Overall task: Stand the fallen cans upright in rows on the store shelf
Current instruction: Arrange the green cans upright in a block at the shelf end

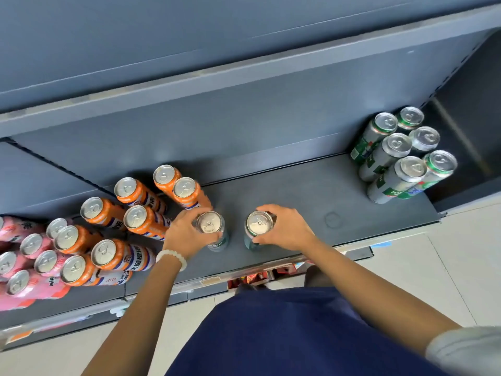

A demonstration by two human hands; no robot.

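Hands both busy, one can each. Left hand (pixel 182 234), white bead bracelet (pixel 171 258) on the wrist, has fingers and thumb curled round the top of a dark teal aluminium can with silver lid (pixel 211 229). Right hand (pixel 286 229) grips a second teal aluminium can (pixel 257 226) the same way, thumb on the near side, fingers over the far rim. Both cans upright, standing on the dark grey metal shelf deck (pixel 298 191), side by side with a gap between them, near the front edge, roughly mid-shelf.

Left of them: block of orange-and-white drink cans (pixel 135 221), all upright, lids up, in loose rows. Nearest orange can sits just beside the left hand's can. Further left, cluster of pink drink cans (pixel 29 245), also upright, running out of frame.

Far right end of the shelf: group of silver-and-green tall cans (pixel 398 158), upright, in two short rows, well apart from the two held cans. Faint ring mark (pixel 333 220) on the deck between the right hand and that group.

Below the shelf lip, red packaged goods (pixel 252 278) on a lower level, too small to read. Pale tiled floor (pixel 447 267) underneath, person in dark blue garment (pixel 284 335), grey sleeve (pixel 466 348) at the right arm.
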